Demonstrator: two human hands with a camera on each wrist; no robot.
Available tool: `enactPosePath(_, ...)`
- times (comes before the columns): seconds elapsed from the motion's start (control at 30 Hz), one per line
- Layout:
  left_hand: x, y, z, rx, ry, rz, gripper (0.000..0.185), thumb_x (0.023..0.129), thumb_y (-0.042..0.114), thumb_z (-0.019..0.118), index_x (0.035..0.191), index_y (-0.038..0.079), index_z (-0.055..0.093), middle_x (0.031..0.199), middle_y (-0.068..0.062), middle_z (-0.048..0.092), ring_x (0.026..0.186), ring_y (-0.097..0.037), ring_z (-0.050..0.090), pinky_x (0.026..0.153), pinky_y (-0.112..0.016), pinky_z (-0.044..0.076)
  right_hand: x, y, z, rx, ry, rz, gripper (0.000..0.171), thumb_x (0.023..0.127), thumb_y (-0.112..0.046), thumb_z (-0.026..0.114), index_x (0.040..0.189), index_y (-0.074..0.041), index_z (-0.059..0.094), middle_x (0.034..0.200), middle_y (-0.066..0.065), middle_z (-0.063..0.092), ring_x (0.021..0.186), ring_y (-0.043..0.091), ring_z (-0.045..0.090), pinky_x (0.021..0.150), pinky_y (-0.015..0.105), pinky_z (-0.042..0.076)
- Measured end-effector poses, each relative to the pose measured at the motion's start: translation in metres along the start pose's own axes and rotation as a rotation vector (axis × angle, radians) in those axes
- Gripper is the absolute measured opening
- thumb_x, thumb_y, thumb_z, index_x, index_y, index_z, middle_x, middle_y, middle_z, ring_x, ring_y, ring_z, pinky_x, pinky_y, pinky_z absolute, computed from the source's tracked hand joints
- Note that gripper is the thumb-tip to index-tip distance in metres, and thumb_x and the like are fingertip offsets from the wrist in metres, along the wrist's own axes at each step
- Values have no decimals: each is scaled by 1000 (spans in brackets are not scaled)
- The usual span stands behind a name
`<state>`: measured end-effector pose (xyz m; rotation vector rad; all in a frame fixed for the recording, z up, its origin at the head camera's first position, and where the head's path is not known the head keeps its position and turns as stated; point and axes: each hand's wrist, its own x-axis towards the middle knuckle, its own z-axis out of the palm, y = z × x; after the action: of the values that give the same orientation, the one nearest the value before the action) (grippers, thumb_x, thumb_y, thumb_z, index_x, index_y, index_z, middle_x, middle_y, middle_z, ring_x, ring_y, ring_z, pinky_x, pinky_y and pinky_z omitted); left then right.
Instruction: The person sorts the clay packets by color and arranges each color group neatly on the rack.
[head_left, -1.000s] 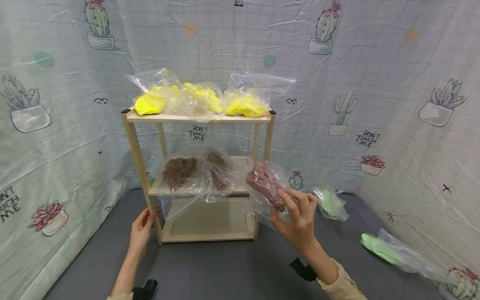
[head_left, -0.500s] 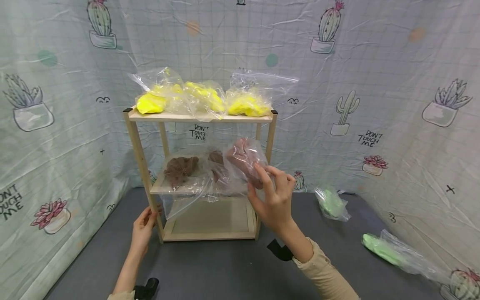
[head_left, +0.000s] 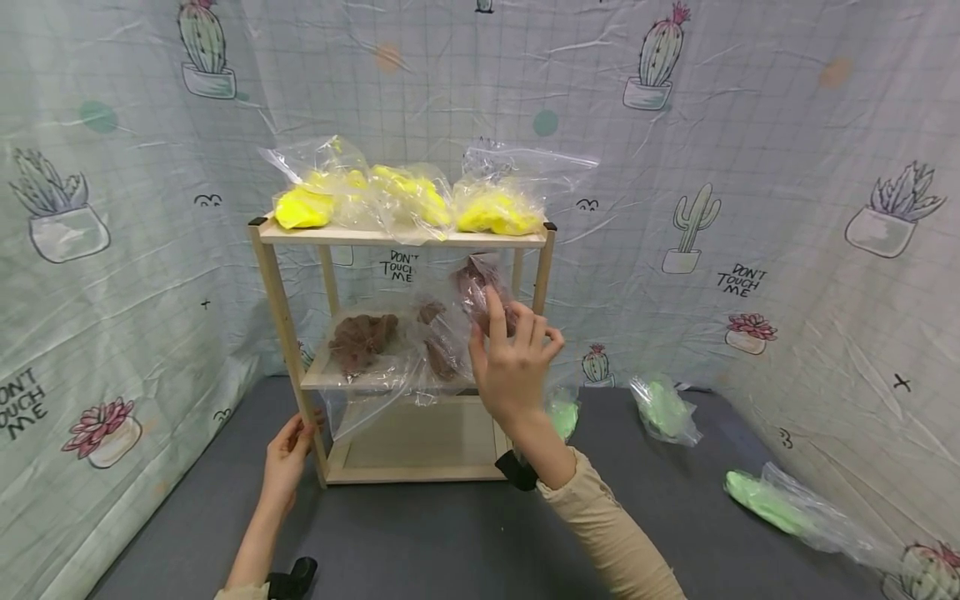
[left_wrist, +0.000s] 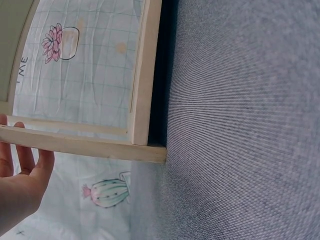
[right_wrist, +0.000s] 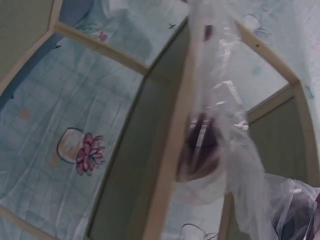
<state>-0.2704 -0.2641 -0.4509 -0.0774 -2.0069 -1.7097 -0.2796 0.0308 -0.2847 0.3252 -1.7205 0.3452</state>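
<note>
My right hand (head_left: 517, 358) pinches a clear plastic bag of brown clay-like stuff (head_left: 471, 287), held up in the right part of the wooden rack (head_left: 405, 239), between its top and middle shelves. Two more bags with brown lumps rest on the middle shelf: one at the left (head_left: 362, 340), another beside it (head_left: 442, 346), its clear film hanging over the front edge. Low on the rack's left front post (left_wrist: 80, 145), my left hand (head_left: 285, 458) grips the wood, fingers behind it. In the right wrist view, plastic film (right_wrist: 215, 100) crosses in front of a shelf edge.
Along the top shelf lie bags of yellow stuff (head_left: 495, 212). On the grey table (head_left: 405, 542), right of the rack, are bags with green lumps (head_left: 663, 404), one partly behind my right forearm. Cactus-print sheeting (head_left: 810, 167) surrounds the table.
My right hand has carried its brown bag leftward and up, from beside the rack to over the middle shelf. A green bag has come into view behind that arm. The left hand stays put.
</note>
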Motion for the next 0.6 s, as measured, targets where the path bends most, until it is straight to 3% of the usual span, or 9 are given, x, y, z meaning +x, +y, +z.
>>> enactPosePath(0.13,0,1,0,11,1,-2,20,94,18,43,111,25,51,94,33,54,92,10,52,71,-10,39,-1,-2,14,-98,38,26,42,84,-24,57,124,-16,49,98,12,53,83,29,42,76,47,24)
enactPosePath(0.23,0,2,0,11,5,2,23,94,18,43,115,14,53,95,31,55,91,11,52,71,-9,39,-1,-4,24,-162,56,39,41,84,-25,58,123,-15,51,98,12,53,82,29,42,74,45,24)
enactPosePath(0.37,0,3,0,20,8,-2,32,94,19,43,119,1,49,95,31,55,90,11,52,71,-10,39,-4,-6,36,-237,38,63,37,85,-26,58,120,-15,54,103,14,49,80,27,40,70,42,26)
enactPosePath(0.43,0,3,0,28,9,-9,29,94,20,43,118,5,51,94,32,55,89,10,52,71,-11,39,-8,-5,41,-263,23,61,36,84,-25,60,118,-15,56,105,14,47,79,26,40,69,41,26)
enactPosePath(0.6,0,2,-1,56,7,-22,37,94,23,42,121,-2,48,93,32,54,90,10,52,71,-12,40,-17,-3,47,-280,-13,19,36,80,-20,65,114,-12,59,103,15,45,80,25,43,70,42,28)
